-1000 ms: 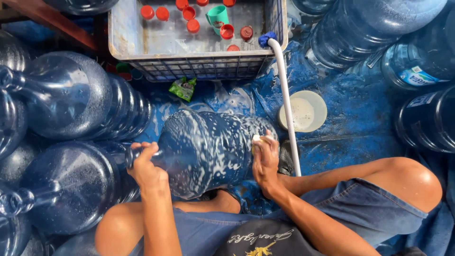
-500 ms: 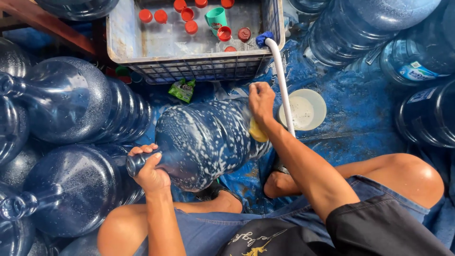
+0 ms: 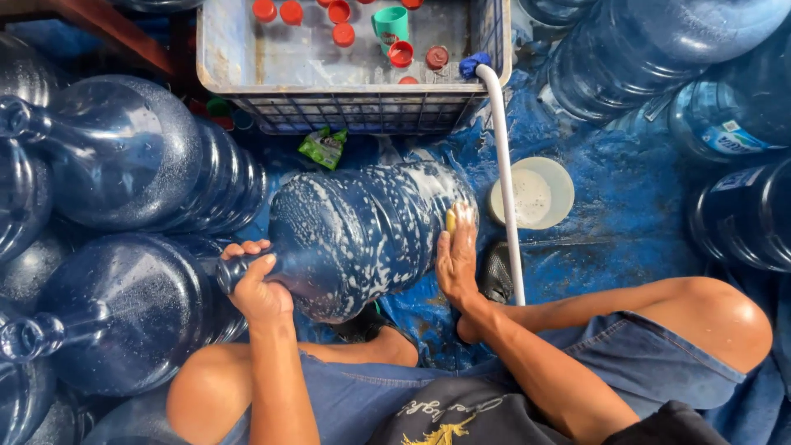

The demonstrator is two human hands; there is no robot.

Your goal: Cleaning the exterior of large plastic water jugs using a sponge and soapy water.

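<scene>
Soapy jug (image 3: 362,235), both my hands on it.
Left hand (image 3: 259,288) clamps the neck; right hand (image 3: 456,255) presses a sponge (image 3: 451,220) flat. Suds could make the neck slip.

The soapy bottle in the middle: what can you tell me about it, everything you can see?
The soapy bottle is a big blue see-through water jug, plastic by the look, ribbed round its body and streaked with white suds. It lies on its side on the wet blue floor covering, neck pointing left. The left hand grips the neck; the right hand presses a yellow sponge against its base end. It looks empty inside.
</scene>
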